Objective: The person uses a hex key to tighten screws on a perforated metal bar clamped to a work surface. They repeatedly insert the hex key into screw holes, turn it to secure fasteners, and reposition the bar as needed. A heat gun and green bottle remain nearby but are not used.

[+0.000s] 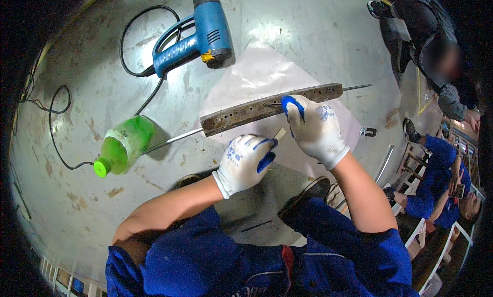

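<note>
A long, rusty brown bar (241, 114) with a row of small holes lies slanted across a white paper sheet (251, 66). From its left end a thin pale rod (177, 138) sticks out, and from its right end a dark thin rod (357, 87). My right hand (318, 127), in a white glove with blue fingertips, is closed at the bar's middle, pinching a thin dark pin (272, 105) against the holes. Gloved likewise, my left hand (244, 161) is just below the bar, its fingers pinching a small pale strip (280, 134).
Beyond the bar lies a blue heat gun (213, 32) with a black cord. A green plastic bottle (128, 140) lies to the left, beside the pale rod. A small black clip (367, 132) sits to the right. Other people (436, 168) are along the right side.
</note>
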